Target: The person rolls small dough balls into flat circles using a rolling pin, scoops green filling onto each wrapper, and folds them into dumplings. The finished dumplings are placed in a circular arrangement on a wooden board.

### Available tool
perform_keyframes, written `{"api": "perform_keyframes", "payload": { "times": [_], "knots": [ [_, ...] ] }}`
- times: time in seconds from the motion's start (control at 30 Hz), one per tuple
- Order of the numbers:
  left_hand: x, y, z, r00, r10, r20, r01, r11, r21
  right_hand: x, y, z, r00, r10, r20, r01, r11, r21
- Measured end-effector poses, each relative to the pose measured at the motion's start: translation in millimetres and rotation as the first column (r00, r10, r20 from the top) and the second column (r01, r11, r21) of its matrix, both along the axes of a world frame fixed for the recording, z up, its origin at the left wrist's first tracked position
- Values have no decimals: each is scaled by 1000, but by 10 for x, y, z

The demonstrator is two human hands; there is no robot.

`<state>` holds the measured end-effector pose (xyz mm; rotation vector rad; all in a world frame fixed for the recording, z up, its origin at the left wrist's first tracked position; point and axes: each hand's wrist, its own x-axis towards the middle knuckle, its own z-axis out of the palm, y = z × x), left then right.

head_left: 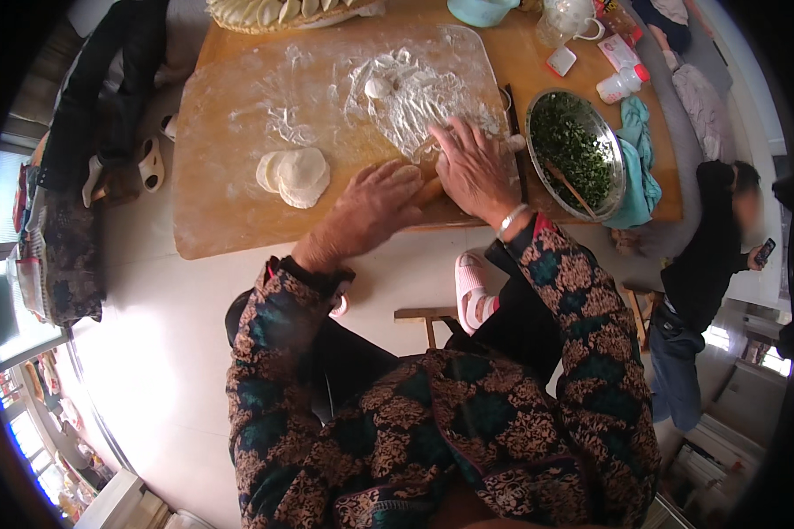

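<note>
A stack of round dough wrappers (295,174) lies on the floury board (229,132). Right of it, the left hand (372,204) and right hand (473,167) press flat, fingers spread, on a rolling pin (430,189). The metal bowl (610,141) holds chopped greens (570,148) and chopsticks (572,187).
</note>
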<state>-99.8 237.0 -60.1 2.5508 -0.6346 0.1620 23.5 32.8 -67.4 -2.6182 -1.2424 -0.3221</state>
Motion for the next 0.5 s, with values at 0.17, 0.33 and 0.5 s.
{"api": "perform_keyframes", "payload": {
  "times": [0.17, 0.33, 0.5],
  "knots": [
    [285, 9, 166, 915, 207, -347, -368, 780, -507, 494, 647, -117, 986, -73, 148, 52, 989, 141],
    [426, 21, 158, 935, 286, -212, -340, 893, -295, 402, 478, -109, 993, 60, 103, -73, 989, 129],
    [407, 28, 72, 852, 296, -431, -430, 866, -256, -16, -64, -55, 996, 77, 39, -76, 997, -12]
  ]
}}
